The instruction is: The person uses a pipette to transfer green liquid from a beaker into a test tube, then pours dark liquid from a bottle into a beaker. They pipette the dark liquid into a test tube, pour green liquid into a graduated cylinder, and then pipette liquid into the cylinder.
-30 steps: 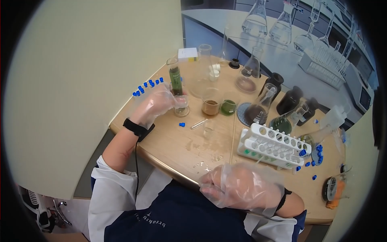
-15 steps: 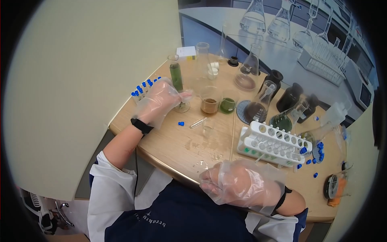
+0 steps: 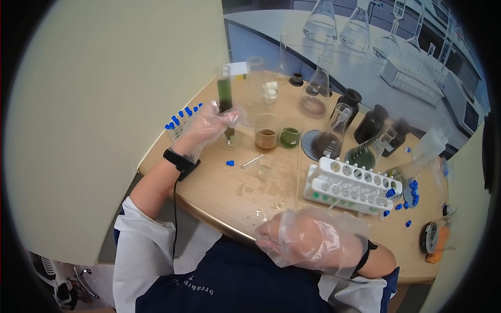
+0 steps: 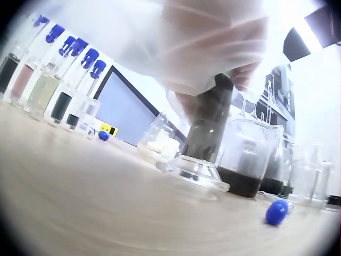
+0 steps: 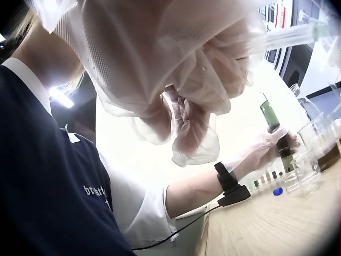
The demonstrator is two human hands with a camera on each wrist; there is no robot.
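In the head view my left hand (image 3: 209, 125), in a clear plastic glove, grips a graduated cylinder (image 3: 224, 94) of dark green liquid around its lower half. The cylinder is upright, its clear foot (image 4: 194, 173) right at the tabletop in the left wrist view. Close by on the right stand a beaker of brown liquid (image 3: 266, 139) and a beaker of green liquid (image 3: 290, 136). My right hand (image 3: 308, 237), gloved too, rests near the front table edge; its fingers (image 5: 189, 128) hang loosely curled, with nothing seen between them.
A white test tube rack (image 3: 352, 185) stands right of centre. Capped vials (image 4: 64, 90) line the left edge. A blue cap (image 3: 230, 163) and a glass tube (image 3: 251, 161) lie in front of the beakers. Erlenmeyer flasks (image 3: 315, 94) and dark bottles (image 3: 371, 125) stand behind.
My left hand's outstretched thumb and fingers have closed further around the cylinder, which sits slightly higher in view. The right hand has hardly moved. The head view has shifted slightly.
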